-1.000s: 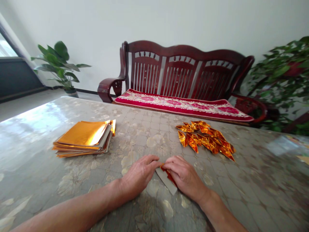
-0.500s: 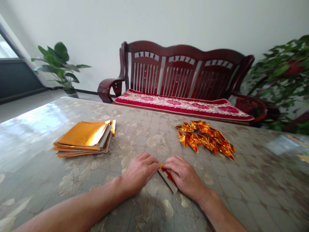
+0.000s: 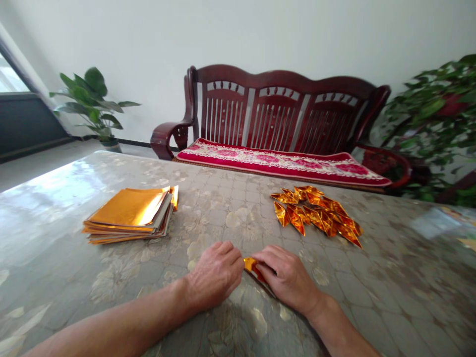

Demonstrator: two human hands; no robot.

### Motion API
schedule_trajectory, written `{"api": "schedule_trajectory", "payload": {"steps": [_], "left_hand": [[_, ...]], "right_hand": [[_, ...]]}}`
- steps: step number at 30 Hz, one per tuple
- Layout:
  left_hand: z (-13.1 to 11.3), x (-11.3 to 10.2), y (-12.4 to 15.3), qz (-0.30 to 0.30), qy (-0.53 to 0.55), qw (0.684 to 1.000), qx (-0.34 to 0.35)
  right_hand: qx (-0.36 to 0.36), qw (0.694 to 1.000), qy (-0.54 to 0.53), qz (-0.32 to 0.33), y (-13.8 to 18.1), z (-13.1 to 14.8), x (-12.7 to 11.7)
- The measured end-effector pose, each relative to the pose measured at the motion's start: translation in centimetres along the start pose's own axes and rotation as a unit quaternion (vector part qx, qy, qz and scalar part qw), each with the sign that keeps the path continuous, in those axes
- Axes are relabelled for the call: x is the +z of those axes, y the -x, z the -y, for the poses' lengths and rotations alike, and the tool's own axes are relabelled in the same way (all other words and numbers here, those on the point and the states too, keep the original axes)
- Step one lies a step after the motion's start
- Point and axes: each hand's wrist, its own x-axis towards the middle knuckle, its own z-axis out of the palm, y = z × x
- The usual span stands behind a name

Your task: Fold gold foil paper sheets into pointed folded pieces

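A small folded piece of gold foil paper (image 3: 252, 266) lies on the table between my hands. My left hand (image 3: 214, 274) curls over its left end with the fingers closed on it. From the right, my right hand (image 3: 286, 277) pinches and presses the same piece flat against the table. Most of the piece is hidden under my fingers. A stack of flat gold foil sheets (image 3: 130, 218) rests to the left. A pile of several folded gold pieces (image 3: 316, 213) lies beyond my right hand.
The table (image 3: 55, 267) has a glossy floral cover. Behind it stands a dark red wooden bench (image 3: 275, 114) with a red cushion. Potted plants stand at far left (image 3: 89, 101) and at right (image 3: 435, 129). A clear plastic item (image 3: 435, 223) lies at the table's right.
The silver underside of the paper has been folded away, so only a small gold part shows. Both hands have closed in tighter over it and shifted slightly toward me.
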Motion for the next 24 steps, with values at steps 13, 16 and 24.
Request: {"api": "schedule_trajectory", "payload": {"steps": [13, 16, 24], "left_hand": [[0.89, -0.05, -0.27, 0.019, 0.157, 0.985, 0.066], [0.71, -0.1, -0.32, 0.024, 0.144, 0.987, 0.066], [0.32, 0.02, -0.16, 0.019, 0.105, 0.993, 0.05]], "right_hand": [[-0.012, 1.0, -0.025, 0.013, 0.24, 0.16, -0.46], [0.005, 1.0, -0.019, 0.013, 0.17, 0.31, -0.48], [0.035, 0.999, -0.014, 0.022, 0.18, 0.12, -0.79]]}}
